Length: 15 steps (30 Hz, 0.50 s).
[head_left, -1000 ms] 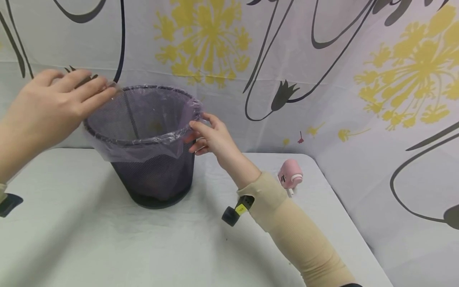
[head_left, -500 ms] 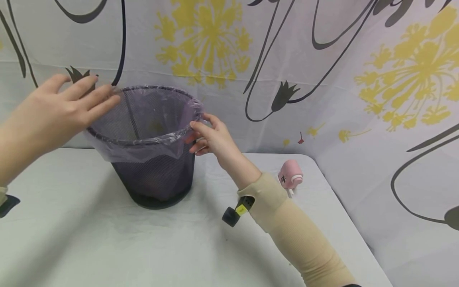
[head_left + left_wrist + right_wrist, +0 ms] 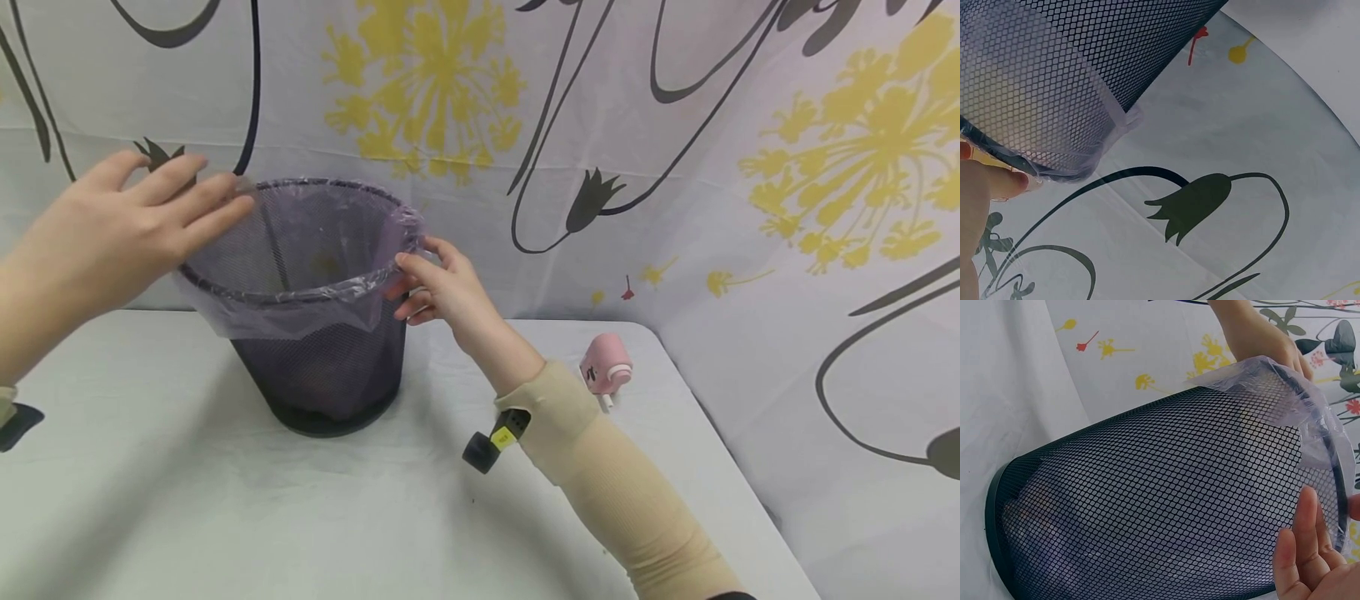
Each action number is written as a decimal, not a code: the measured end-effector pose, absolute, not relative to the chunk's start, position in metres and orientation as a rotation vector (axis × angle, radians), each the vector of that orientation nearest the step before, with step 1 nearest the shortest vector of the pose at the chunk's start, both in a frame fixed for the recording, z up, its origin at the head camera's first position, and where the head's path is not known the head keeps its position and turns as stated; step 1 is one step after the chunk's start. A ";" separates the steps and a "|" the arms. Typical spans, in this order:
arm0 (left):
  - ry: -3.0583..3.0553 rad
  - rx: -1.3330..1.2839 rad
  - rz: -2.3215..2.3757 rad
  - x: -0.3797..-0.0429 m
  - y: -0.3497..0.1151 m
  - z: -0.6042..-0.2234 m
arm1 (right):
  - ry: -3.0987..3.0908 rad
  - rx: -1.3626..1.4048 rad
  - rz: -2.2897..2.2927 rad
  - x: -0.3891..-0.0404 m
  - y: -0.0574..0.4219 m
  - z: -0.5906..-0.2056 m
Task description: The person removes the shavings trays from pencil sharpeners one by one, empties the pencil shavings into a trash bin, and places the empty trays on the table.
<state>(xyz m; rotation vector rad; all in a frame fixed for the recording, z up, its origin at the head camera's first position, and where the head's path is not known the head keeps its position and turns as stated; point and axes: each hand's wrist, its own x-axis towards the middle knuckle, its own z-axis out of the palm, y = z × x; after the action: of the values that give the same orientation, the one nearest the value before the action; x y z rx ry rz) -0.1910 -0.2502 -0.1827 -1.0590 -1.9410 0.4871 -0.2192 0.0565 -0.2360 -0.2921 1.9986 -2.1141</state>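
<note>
A black mesh wastebasket [image 3: 322,375] stands upright on the white-covered table, with a thin, clear purplish bin bag [image 3: 262,321] folded over its rim. At the basket's left rim is my left hand [image 3: 127,225], fingers spread and fairly straight, fingertips at the bag's edge; its thumb is hidden in the head view. In the left wrist view, a fingertip [image 3: 1016,182] lies right by the bagged rim. My right hand [image 3: 450,296] grips the right rim through the bag, thumb on top and fingers bent along the outside. The right wrist view shows those fingers [image 3: 1307,515] against the mesh.
A pink object [image 3: 607,364] with a white part lies on the table [image 3: 300,517] at the back right. Behind the table hangs a white cloth [image 3: 675,142] with yellow and grey flower prints. The table's right edge runs down past my right arm.
My left hand has shifted slightly down and to the right at the rim, its fingers spreading a little. My right hand, the basket and the pink object have stayed in place.
</note>
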 end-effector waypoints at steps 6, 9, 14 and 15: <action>-1.974 -1.062 0.495 -0.192 -0.258 -0.185 | 1.999 -0.294 -2.116 -0.220 0.056 -0.236; -2.000 -1.055 0.515 -0.192 -0.262 -0.187 | 1.999 -0.295 -2.119 -0.220 0.056 -0.236; -2.020 -1.044 0.538 -0.192 -0.264 -0.189 | 2.001 -0.294 -2.119 -0.221 0.056 -0.237; -2.020 -1.044 0.538 -0.192 -0.264 -0.189 | 2.000 -0.294 -2.119 -0.221 0.056 -0.238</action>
<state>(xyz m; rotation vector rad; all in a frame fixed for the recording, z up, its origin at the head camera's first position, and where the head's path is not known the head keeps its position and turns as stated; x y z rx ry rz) -0.1923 -0.2642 -0.1891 -1.0439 -2.0200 0.5380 -0.2214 0.0558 -0.2378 -0.2944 2.0004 -2.1195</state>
